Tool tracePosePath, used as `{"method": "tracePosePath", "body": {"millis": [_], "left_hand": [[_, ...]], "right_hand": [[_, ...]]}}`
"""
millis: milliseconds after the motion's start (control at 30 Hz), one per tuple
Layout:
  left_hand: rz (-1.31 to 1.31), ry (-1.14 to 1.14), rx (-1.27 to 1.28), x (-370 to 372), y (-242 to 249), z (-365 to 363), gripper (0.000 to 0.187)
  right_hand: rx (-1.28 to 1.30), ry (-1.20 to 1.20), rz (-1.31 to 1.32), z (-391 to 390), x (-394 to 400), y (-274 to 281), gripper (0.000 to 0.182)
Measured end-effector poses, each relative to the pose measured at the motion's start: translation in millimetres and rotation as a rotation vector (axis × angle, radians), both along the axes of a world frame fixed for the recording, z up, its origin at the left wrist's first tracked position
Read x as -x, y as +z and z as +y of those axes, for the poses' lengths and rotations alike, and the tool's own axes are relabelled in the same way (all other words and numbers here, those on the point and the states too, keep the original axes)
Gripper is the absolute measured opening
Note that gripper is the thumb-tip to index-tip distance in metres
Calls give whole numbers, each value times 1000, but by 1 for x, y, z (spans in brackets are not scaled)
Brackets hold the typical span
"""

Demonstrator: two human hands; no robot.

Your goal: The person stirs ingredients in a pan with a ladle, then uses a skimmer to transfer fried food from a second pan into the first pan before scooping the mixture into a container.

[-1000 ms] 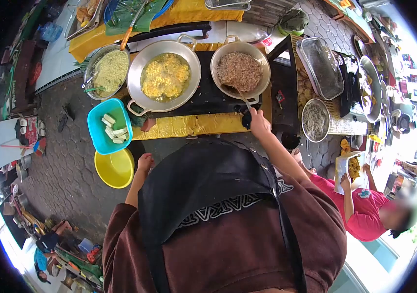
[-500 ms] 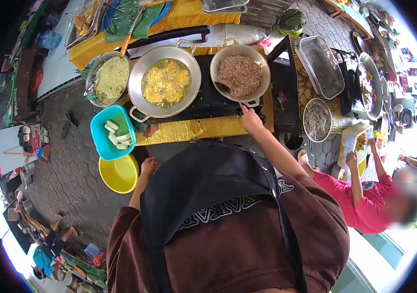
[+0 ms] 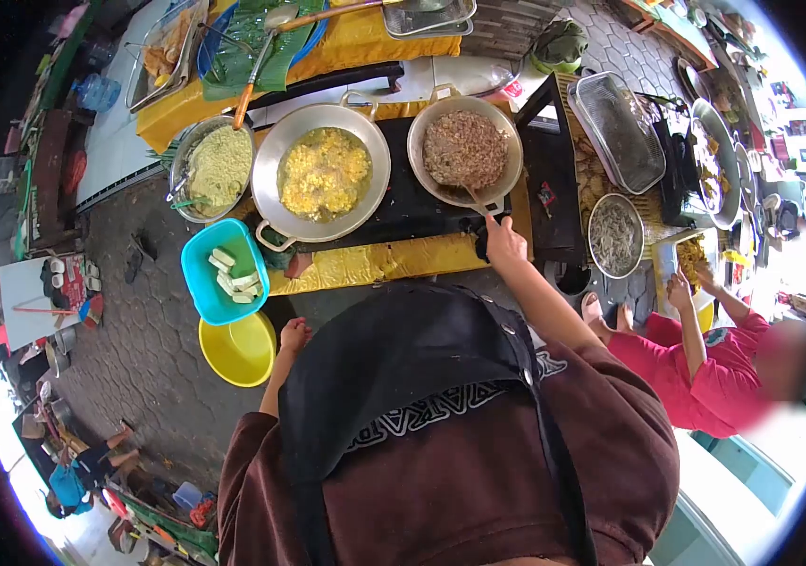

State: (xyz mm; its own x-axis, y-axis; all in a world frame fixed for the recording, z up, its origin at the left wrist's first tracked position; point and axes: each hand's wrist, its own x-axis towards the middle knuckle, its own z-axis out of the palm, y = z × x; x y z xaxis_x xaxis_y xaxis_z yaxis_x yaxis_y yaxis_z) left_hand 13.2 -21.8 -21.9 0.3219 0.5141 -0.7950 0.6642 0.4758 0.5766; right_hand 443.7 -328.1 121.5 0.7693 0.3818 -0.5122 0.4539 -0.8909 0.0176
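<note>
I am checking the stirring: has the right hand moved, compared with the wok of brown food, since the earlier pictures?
Yes. The right hand sits slightly further back from the rim of the brown-food wok than half a second ago, toward the yellow cloth.

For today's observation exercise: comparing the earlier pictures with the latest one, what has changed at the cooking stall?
The right hand stays at the stove's front edge, below the wok of brown mince, shifting only slightly. The left hand stays lowered. The person in red has moved the tray of food. The wok of yellow food is unchanged.
</note>
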Motion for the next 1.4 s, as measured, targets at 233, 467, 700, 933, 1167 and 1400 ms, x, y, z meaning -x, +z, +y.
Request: {"method": "tracePosePath", "body": {"millis": [233, 467, 700, 933, 1167, 1400], "left_hand": [[94, -282, -188, -31, 43, 6, 22], [53, -206, -146, -25, 25, -2, 24], [145, -278, -203, -22, 27, 4, 24], [81, -374, -380, -25, 29, -15, 23], [174, -302, -300, -38, 53, -14, 20], [208, -247, -850, -99, 72, 18, 20]], "right_hand": [[-87, -67, -70, 3, -31, 30, 40], [-56, -74, -72, -17, -12, -5, 38], [-84, -44, -167, -9, -45, 28, 34], [11, 21, -163, -32, -57, -5, 28], [-124, -190, -120, -4, -96, 50, 34], [-343, -171, -74, -52, -163, -92, 39]]}}
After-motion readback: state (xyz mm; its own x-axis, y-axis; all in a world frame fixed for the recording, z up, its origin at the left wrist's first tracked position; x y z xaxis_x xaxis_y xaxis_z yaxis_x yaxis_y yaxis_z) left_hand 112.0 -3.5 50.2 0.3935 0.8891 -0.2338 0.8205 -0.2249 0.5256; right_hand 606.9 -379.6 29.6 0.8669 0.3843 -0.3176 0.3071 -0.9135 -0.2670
